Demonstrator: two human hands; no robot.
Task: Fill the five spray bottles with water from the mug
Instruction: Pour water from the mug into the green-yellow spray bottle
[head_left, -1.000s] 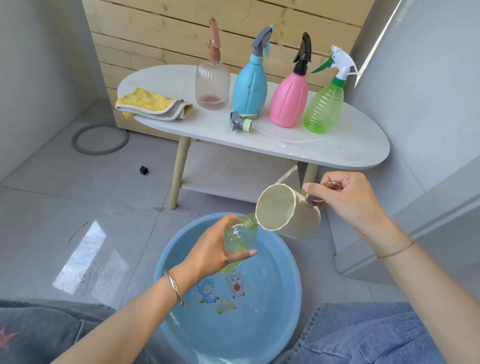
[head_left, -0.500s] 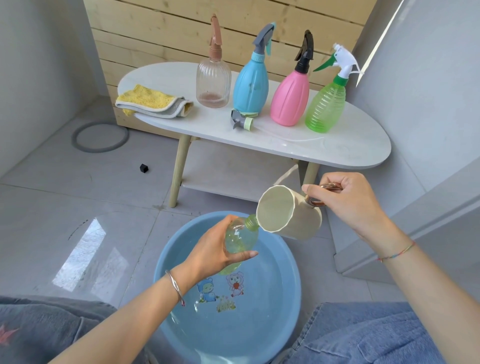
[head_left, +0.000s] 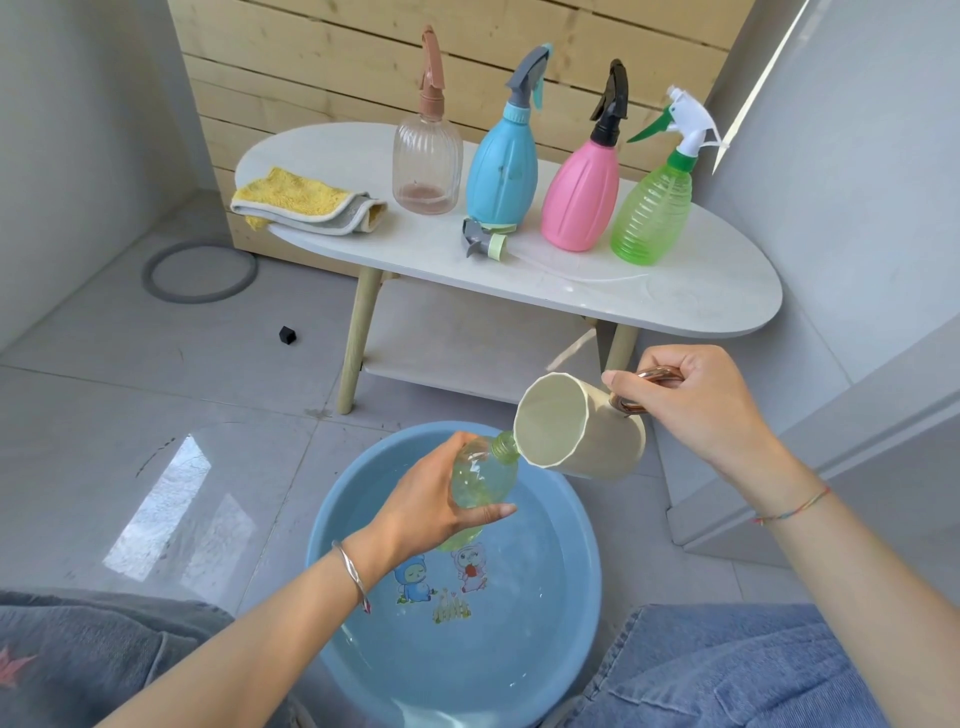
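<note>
Five spray bottles in all: four stand in a row on the white oval surface (head_left: 701, 291) in the upper half of the frame, and one is held at lower centre. The row, left to right, is a clear bottle (head_left: 427, 166) with a brown sprayer, a blue bottle (head_left: 501, 171), a pink bottle (head_left: 581, 200) and a green bottle (head_left: 652, 213). All four are upright and capped.

One loose spray head (head_left: 484, 244) lies on the surface just in front of the blue bottle. One folded yellow cloth (head_left: 306, 205) sits at the left end.

The fifth, a pale green bottle (head_left: 480, 478), has no cap and is tilted with its neck toward upper right. The left hand (head_left: 431, 506) wraps round its body, fingers curled and thumb across the front. The right hand (head_left: 696, 400) grips the handle of the one cream mug (head_left: 576, 431), which is tipped on its side with its mouth facing left. The mug's lower rim meets the bottle's open neck. Cannot tell whether water is running. The hands are apart, joined only through mug and bottle.

Both are held over one blue basin (head_left: 566, 525) on the floor, bottom centre, with water in it and cartoon prints on its bottom.

One silver bangle (head_left: 350, 569) is on the left wrist and one coloured thread band (head_left: 792, 506) on the right. On the floor at left are one grey ring (head_left: 200, 270) and one small black block (head_left: 287, 335).
</note>
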